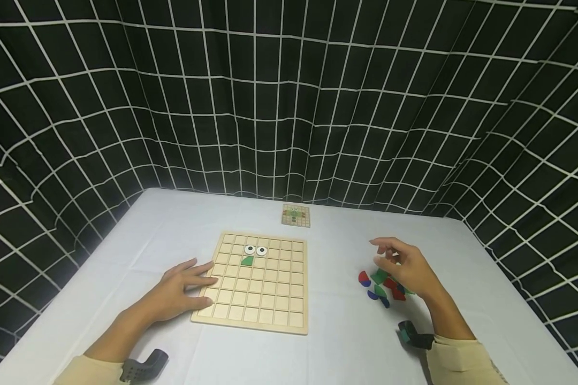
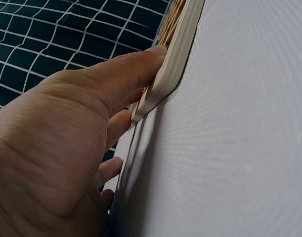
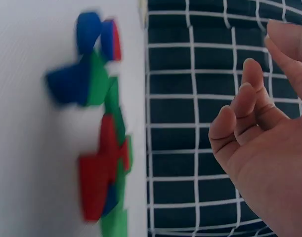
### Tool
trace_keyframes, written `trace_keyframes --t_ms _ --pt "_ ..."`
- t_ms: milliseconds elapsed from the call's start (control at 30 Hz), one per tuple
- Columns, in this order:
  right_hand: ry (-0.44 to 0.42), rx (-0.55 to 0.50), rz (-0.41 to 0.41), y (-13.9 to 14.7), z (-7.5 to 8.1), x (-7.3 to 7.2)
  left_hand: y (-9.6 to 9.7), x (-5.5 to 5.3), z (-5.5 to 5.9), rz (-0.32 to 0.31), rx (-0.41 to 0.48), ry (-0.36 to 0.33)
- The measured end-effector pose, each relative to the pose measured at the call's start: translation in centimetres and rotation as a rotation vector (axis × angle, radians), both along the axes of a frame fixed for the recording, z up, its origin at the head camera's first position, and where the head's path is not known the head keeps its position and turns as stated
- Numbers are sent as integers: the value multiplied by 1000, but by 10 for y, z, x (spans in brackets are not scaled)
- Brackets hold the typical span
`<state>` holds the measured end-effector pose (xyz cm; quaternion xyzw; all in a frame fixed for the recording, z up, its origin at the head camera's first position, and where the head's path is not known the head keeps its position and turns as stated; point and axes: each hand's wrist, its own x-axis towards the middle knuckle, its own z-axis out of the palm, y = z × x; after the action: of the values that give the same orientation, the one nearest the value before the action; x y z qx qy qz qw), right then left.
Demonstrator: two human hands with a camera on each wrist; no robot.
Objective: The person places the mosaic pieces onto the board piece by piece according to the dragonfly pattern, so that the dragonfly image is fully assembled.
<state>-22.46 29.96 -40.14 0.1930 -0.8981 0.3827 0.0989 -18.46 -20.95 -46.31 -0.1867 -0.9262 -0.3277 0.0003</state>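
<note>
A wooden grid board [image 1: 281, 289] lies on the white table, and two round eye pieces [image 1: 249, 249] sit side by side in its upper cells. Just below them is a green piece [image 1: 248, 261] with one curved edge. My left hand [image 1: 180, 291] rests at the board's left border, fingers spread and fairly straight, fingertips on the frame. Over on the right, my right hand [image 1: 404, 264] hovers above a pile of red, green and blue pieces [image 3: 95, 185]. Its fingers are loosely bent, the index reaching out furthest, and nothing is between them. Part of the pile is hidden beneath it.
A small pattern card [image 1: 296, 215] with a coloured figure on a grid lies behind the board. Dark curtains [image 1: 289, 96] with white grid lines surround the table's back and sides. A black wrist device [image 1: 146, 366] sits at each sleeve.
</note>
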Motion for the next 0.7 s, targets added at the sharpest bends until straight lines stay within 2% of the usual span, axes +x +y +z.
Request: trace_keyframes --t_ms 200,433,700 --pt "-80 2 1 10 -9 0 0 -1 2 -2 5 6" --pt "-140 20 -7 23 -22 -6 -1 -1 2 -1 8 12" --pt "-181 91 62 29 -34 -7 -2 -1 -2 -2 -6 6"
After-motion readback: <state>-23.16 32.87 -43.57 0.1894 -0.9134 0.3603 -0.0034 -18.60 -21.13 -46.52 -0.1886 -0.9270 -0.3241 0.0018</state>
